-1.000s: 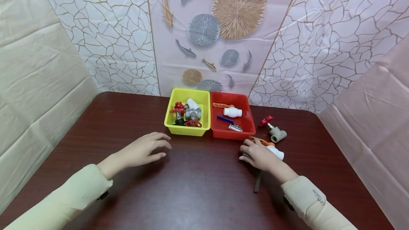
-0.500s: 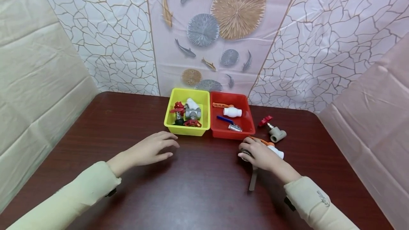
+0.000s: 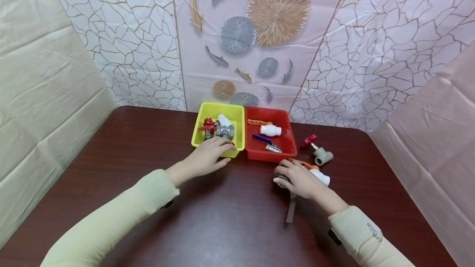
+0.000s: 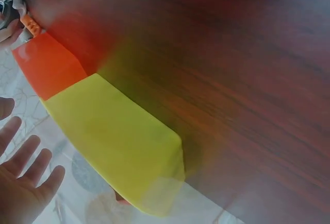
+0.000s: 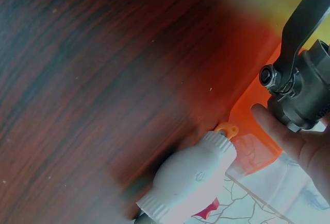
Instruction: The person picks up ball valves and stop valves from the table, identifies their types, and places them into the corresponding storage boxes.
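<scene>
My right hand (image 3: 298, 179) grips a dark metal ball valve (image 5: 305, 92), its long flat lever (image 3: 291, 208) pointing back toward me. Just behind that hand lies a white plastic ball valve (image 5: 188, 175) with an orange handle (image 3: 306, 164). My left hand (image 3: 208, 155) reaches over the front rim of the yellow bin (image 3: 195, 131), fingers spread and holding nothing; in the left wrist view its fingers (image 4: 32, 165) show beside the bin's outer wall. Inside the yellow bin, a grey valve (image 3: 224, 130) and a white fitting (image 3: 224, 120) show, partly covered by the hand.
Against the yellow bin stands a red bin (image 3: 267, 157) with a white valve (image 3: 270, 130), an orange handle (image 3: 257, 122) and a small blue-levered valve (image 3: 273, 148). Right of it, a grey pipe valve with a red knob (image 3: 308, 140) lies on the dark table (image 3: 222, 226).
My left hand has moved right and forward, from the table left of the bins to the yellow bin's front rim. The right hand has shifted slightly left, the valve's lever swinging left with it.
</scene>
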`<state>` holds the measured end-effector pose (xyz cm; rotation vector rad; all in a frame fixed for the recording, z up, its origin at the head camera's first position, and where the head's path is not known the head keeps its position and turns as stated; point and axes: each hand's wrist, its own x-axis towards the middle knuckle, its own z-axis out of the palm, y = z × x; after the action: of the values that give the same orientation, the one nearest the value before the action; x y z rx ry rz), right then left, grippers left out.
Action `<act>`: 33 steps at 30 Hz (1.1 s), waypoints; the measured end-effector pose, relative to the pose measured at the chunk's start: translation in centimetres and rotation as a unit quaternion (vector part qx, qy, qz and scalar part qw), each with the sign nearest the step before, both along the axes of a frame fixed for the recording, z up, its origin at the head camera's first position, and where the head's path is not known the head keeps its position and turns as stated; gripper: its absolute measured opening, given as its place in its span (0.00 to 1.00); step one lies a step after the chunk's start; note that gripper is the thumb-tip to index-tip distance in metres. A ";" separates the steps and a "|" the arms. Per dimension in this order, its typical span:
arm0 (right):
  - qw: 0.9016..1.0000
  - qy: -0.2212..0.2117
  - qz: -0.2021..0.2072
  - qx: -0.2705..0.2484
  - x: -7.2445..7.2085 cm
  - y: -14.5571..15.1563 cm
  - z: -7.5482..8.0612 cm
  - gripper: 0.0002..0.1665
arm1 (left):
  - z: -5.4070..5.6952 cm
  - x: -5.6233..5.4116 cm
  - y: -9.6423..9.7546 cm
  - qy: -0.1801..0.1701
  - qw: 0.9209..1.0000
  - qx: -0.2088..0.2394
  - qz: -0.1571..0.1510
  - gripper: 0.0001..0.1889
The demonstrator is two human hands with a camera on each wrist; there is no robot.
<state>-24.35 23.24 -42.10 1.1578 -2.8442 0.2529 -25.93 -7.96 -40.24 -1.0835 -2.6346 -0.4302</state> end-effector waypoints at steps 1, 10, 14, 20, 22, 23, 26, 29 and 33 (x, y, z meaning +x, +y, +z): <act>1.000 0.003 0.001 0.000 0.0 0.0 0.0 0.15 | 0.1 -0.3 0.4 -0.005 1.000 0.000 0.000 0.18; 1.000 0.018 -0.007 -0.017 0.2 0.1 0.4 0.15 | 0.5 -2.4 2.7 -0.079 0.996 -0.012 0.045 0.26; 0.999 0.019 -0.014 -0.024 0.2 -0.1 0.7 0.15 | 0.9 -3.5 3.9 -0.116 0.991 -0.021 0.063 0.31; 1.000 0.017 -0.002 -0.015 0.4 -0.5 1.0 0.16 | 1.3 -5.1 5.5 -0.203 0.972 -0.010 0.114 0.40; 1.000 0.018 0.004 -0.009 0.5 -0.5 1.1 0.16 | 1.1 -5.5 5.8 -0.225 0.965 -0.002 0.132 0.41; 1.000 0.019 0.005 -0.007 0.6 -0.5 1.1 0.16 | 1.1 -5.7 6.0 -0.233 0.962 0.003 0.140 0.40; 1.000 0.025 0.005 -0.011 0.6 -0.6 1.3 0.16 | 0.9 -6.4 6.4 -0.246 0.957 0.000 0.152 0.39; 0.999 0.040 0.001 -0.016 0.5 -0.7 1.6 0.16 | 0.8 -7.0 6.8 -0.244 0.957 -0.025 0.151 0.39; 0.998 0.054 -0.007 -0.016 0.4 -1.0 2.4 0.14 | 0.7 -7.6 7.2 -0.249 0.956 -0.058 0.146 0.39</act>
<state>-24.00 22.24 -39.67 1.1090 -2.7433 0.2268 -33.56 -0.77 -39.54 -0.6547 -3.2349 -0.5475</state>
